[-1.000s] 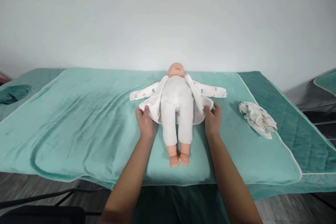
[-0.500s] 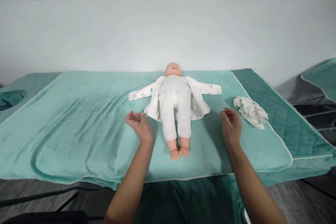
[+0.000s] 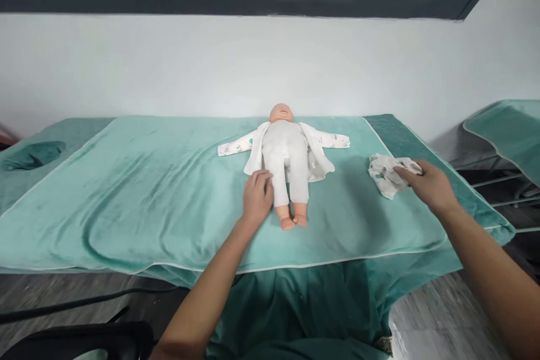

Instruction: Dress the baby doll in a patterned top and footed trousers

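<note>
A baby doll (image 3: 286, 143) lies on its back, legs pointing towards me. Its body is white, its feet are bare, and its arms are spread inside the sleeves of a white jacket (image 3: 255, 156) that hangs unfastened at the front. My left hand (image 3: 256, 198) rests beside the doll's leg, near the jacket's hem, with its fingers loosely bent and apart; whether they touch the leg I cannot tell. Off to the right, my right hand (image 3: 432, 184) pinches a crumpled white patterned garment (image 3: 386, 173) between thumb and fingers. What kind of garment it is does not show.
Light green sheet (image 3: 169, 191) covers the bed, with folds on the left. Darker quilted green fabric (image 3: 426, 146) shows at the right end. Behind is a white wall (image 3: 236, 67) below a dark window frame (image 3: 295, 0). A black chair (image 3: 105, 343) stands at lower left.
My right hand has moved right and taken hold of the crumpled garment. My left hand has shifted right, to the doll's leg. The view has tilted up, showing more window.
</note>
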Motion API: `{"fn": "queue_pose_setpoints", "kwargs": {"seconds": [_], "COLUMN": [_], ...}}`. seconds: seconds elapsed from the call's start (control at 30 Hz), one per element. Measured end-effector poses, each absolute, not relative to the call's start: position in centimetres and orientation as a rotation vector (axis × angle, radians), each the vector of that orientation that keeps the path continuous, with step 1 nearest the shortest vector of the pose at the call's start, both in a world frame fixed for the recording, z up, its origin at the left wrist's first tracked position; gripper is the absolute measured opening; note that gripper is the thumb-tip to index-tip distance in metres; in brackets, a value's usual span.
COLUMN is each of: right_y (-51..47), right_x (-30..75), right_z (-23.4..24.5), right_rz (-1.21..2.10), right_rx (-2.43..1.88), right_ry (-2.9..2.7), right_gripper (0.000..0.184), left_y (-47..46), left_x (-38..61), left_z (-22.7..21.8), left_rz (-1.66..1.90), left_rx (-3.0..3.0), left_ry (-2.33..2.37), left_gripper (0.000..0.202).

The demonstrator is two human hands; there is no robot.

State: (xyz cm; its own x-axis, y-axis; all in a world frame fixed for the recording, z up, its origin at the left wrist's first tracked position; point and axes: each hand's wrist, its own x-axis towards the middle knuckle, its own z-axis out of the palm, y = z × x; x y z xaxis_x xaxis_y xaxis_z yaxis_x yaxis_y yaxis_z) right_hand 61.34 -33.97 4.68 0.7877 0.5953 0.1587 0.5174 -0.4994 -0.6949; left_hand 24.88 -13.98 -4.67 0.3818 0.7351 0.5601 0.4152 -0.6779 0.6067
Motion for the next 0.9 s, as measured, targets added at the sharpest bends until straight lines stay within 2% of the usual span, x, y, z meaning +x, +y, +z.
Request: {"fn": "queue_pose_setpoints", "kwargs": {"seconds": [0.13,0.27,0.4,0.47,0.53,0.63,0.8,0.9], "right_y": [-33.2,-30.9,-28.3,-27.6,-27.3,-27.9,-30.0,-31.2], "right_x": [55.0,49.4,44.7,42.7,40.9,39.1,38.2,38.5], "right_z": [11.0,14.5,16.2,17.1,18.2,19.5,20.5,20.7], "right_rz": [0.139,0.273,0.56,0.666,0.75,0.835,0.826,0.78], "right_rx": [-2.071,-1.766,-1.398,-1.276,-1.179,-1.076,-1.096,-1.158], "right_ry": [-0.96,-1.174,-1.259,-1.251,-1.231,-1.195,-1.209,-1.301], "right_gripper": [0.016,0.021,0.023,0.022,0.018,0.011,0.028,0.019], "left_y": [-14.9,-16.9,-19.7,-20.8,-21.5,-21.9,-22.6,-23.2], "left_x": [24.4,24.6,24.8,24.6,24.1,22.9,20.3,19.3], "left_z": [-1.4,4.2,9.8,11.7,12.9,14.0,15.1,15.7], "left_rz": [1.176,1.263,1.147,1.196,1.276,1.287,1.405,1.518], "left_rx": [2.236,2.083,2.086,2.165,2.226,2.267,2.071,1.848], "left_ry": [0.943,0.68,0.363,0.331,0.33,0.337,0.412,0.411], "left_gripper": [0.022,0.021,0.048,0.061,0.066,0.058,0.025,0.022]}}
